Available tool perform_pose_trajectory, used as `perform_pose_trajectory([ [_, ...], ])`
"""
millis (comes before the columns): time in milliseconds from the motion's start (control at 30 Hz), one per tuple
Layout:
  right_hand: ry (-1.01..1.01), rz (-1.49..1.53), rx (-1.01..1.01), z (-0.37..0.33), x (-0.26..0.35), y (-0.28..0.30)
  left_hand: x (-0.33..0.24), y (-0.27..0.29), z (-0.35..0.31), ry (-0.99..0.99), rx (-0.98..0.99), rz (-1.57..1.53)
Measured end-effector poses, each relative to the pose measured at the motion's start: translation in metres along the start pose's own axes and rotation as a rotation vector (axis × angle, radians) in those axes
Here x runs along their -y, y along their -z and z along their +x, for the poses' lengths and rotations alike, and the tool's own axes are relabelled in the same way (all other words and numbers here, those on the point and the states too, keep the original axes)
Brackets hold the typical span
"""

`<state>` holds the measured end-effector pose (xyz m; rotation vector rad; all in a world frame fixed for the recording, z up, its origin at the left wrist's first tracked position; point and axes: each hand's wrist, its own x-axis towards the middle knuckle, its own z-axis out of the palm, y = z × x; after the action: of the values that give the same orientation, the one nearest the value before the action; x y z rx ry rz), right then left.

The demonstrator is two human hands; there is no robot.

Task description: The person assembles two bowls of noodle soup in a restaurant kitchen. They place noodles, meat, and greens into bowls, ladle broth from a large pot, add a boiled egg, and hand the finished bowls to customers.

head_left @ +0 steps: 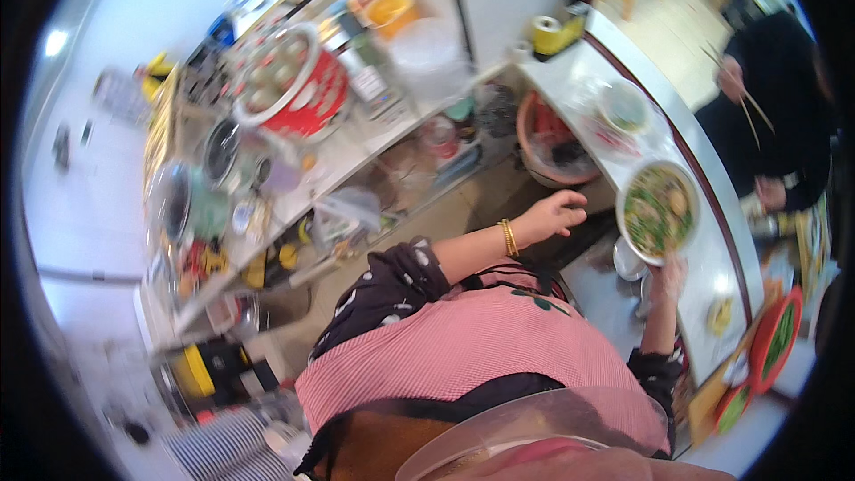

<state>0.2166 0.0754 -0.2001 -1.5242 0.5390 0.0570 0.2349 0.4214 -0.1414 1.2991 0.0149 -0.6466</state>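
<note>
- Grip status, head view?
- Right hand (663,281) is holding the near rim of a round white bowl (622,218) full of food topped with chopped greens; fingers are blurring. Left hand (550,219) is hanging empty, fingers apart and loosely curled.
- Bowl position?
- Showing over the long white counter (708,283); can't tell if it's touching. Dark-clothed person (775,76) opposite is holding thin tan chopsticks (759,113).

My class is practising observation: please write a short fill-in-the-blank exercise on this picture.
1. The right hand touches a deep white ____ of greens.
2. The gold bracelet is on the ____ arm.
3. The striped apron is ____.
4. The nearby person in black holds ____.

Missing words: bowl; left; pink; chopsticks.
</note>
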Motion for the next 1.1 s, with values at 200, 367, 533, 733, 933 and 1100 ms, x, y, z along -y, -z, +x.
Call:
perform_pose_trajectory([
  [200,-0.034,0.373,-0.236,0.056,-0.018,0.034,0.001,0.076,-0.036,-0.069,-0.291,0.126],
  [367,-0.026,0.394,-0.316,0.075,-0.016,0.037,-0.024,0.159,-0.058,-0.292,-0.637,0.260],
  [533,-0.027,0.453,-0.316,0.080,-0.019,0.036,-0.057,0.237,-0.071,-0.319,-0.765,0.270],
  [733,-0.006,0.481,-0.324,0.071,-0.011,0.024,-0.090,0.289,-0.068,-0.445,-0.957,0.368],
  [933,-0.173,0.813,-0.555,0.019,-0.011,-0.022,-0.118,0.319,-0.046,-0.546,-1.151,0.339],
  [1100,-0.232,0.528,-0.272,-0.028,-0.001,-0.093,-0.166,0.382,-0.019,-0.705,-1.403,0.224],
])
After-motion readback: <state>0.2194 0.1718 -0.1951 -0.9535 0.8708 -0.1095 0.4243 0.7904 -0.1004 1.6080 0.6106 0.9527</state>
